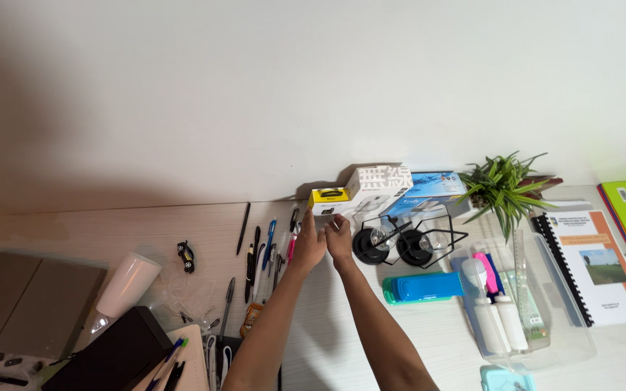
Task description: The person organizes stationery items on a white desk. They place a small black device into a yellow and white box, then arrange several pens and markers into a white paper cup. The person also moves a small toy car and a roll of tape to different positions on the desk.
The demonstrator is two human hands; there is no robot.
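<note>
Both hands reach a small white cardboard box with a yellow-and-black top (330,200) at the desk's far edge, just left of a larger white box (380,182). Left hand (311,242) and right hand (340,235) pinch its lower edge. It looks light and stiff, best gripped by its sides

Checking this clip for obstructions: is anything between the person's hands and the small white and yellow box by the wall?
Nothing visible. Both the left hand and right hand already reach the small white and yellow box, fingers at its lower edge. The pens lie left of the arms, the black wire lamp holder to the right.
</note>
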